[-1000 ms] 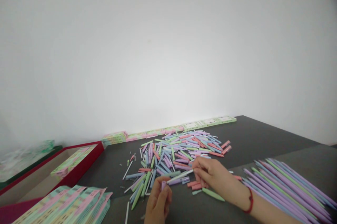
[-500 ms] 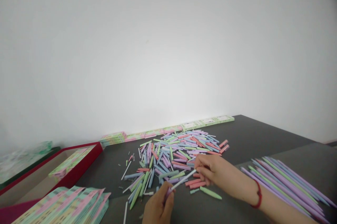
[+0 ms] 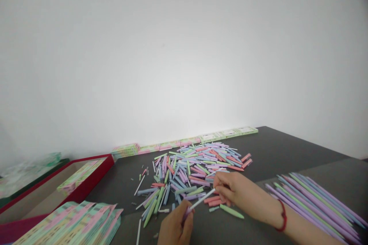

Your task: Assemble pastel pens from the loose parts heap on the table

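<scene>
My left hand (image 3: pixel 176 226) is closed at the bottom edge around a short purple pen part (image 3: pixel 188 210). My right hand (image 3: pixel 234 191), with a red band at the wrist, pinches a thin white refill (image 3: pixel 203 198) whose lower end meets the purple part. Both hands sit just in front of a wide pile of pastel pen parts (image 3: pixel 195 168) in purple, blue, green and pink on the dark table (image 3: pixel 287 149). A green pen part (image 3: pixel 231 211) lies under my right hand.
A row of long assembled pens (image 3: pixel 313 203) lies at the right. Stacked pastel cards (image 3: pixel 71 226) sit at the bottom left beside a red tray (image 3: pixel 94 176) holding more. Flat packets (image 3: pixel 184 142) line the table's far edge by the white wall. Loose white refills (image 3: pixel 140 185) lie left of the pile.
My right hand brought the white refill down from level to slanted, its lower end now at the purple part in my left hand, which dropped slightly lower.
</scene>
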### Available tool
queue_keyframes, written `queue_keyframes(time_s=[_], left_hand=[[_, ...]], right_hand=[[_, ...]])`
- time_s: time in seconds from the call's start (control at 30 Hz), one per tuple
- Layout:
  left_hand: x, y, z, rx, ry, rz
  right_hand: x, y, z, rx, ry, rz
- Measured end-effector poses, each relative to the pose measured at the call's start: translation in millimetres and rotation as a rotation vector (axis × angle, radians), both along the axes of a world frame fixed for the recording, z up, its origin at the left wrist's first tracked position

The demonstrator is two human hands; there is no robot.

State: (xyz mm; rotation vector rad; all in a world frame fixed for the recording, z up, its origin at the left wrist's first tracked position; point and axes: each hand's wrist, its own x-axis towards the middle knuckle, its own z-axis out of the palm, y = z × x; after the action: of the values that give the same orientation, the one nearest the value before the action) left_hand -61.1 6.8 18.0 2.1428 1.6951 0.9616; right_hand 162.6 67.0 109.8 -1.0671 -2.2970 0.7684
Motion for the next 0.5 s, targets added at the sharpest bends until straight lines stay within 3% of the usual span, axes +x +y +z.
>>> queue_keyframes(time_s=[0.2, 0.5], left_hand=[[-0.5, 1.5, -6.3, -0.007, 0.178, -0.029], [0.6, 1.7, -9.8, 0.065, 0.243, -0.019]], right_hand=[[-13.4, -1.8, -20.5, -0.106, 0.05, 0.023], [-8.6, -3.9, -15.3, -0.181, 0.036, 0.062]])
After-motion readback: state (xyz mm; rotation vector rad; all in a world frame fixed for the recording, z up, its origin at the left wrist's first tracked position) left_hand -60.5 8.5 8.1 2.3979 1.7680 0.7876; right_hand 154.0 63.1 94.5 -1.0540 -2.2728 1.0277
